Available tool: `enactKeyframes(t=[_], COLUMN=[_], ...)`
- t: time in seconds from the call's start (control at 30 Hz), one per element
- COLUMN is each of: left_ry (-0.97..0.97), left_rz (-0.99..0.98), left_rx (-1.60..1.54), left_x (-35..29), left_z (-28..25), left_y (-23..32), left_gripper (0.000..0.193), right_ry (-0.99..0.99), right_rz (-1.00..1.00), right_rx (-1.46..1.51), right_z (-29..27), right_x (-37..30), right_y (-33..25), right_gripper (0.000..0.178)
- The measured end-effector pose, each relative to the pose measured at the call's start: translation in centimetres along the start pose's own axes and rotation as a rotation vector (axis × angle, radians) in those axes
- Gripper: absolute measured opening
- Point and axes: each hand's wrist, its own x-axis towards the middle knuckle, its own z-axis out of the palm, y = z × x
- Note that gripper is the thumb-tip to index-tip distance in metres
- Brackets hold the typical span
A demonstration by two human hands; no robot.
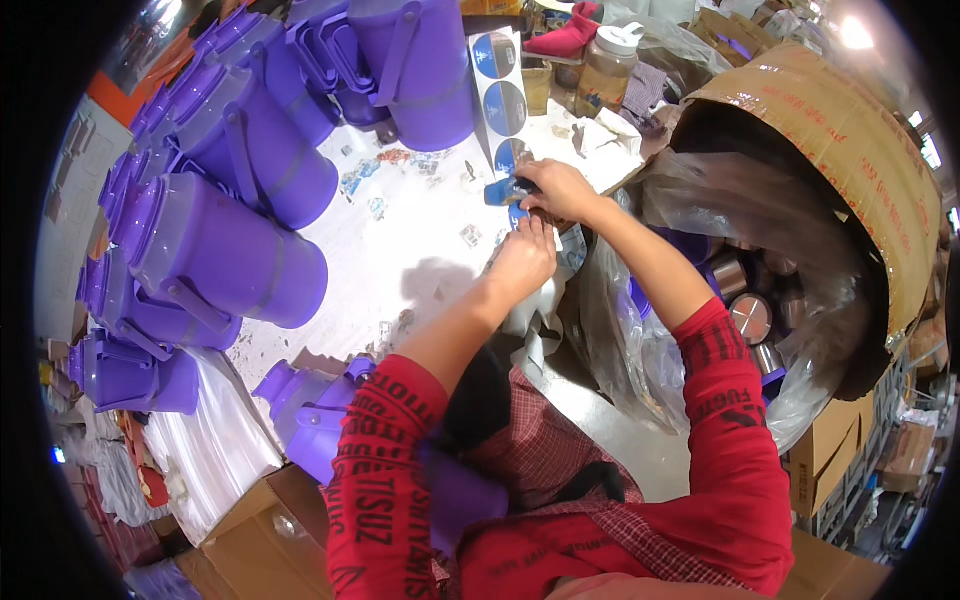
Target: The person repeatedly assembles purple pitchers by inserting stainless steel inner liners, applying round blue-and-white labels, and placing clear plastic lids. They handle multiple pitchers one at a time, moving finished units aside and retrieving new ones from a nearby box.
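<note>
A strip of round blue-and-grey stickers on white backing runs down the table toward me. At its near end my right hand is closed, its fingertips pinching a blue part of the strip. My left hand is just below, fingers pressed together on the strip's lower end; the exact hold is partly hidden. Under my left forearm, a purple jug lies tilted against the table edge, partly covered by my sleeve.
Several lidded purple jugs with handles crowd the table's left and back. A clear jar with a white lid stands at the back beside crumpled white paper. To the right, a big open cardboard box lined with plastic holds metal-and-purple vessels.
</note>
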Motion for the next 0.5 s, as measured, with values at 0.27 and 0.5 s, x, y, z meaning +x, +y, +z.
enactKeyframes(t=[0.27, 0.5], left_ry=[-0.21, 0.087], left_rz=[0.329, 0.317], left_rx=[-0.763, -0.836], left_x=[-9.7, -16.2], left_z=[-13.1, -17.9], left_y=[7.4, 12.4], left_gripper=[0.014, 0.028], right_ry=[0.302, 0.296], right_rz=[-0.004, -0.047], right_rx=[0.19, -0.061], right_z=[1.6, 2.7], right_x=[6.7, 6.1], right_y=[4.9, 3.0], right_gripper=[0.038, 0.046])
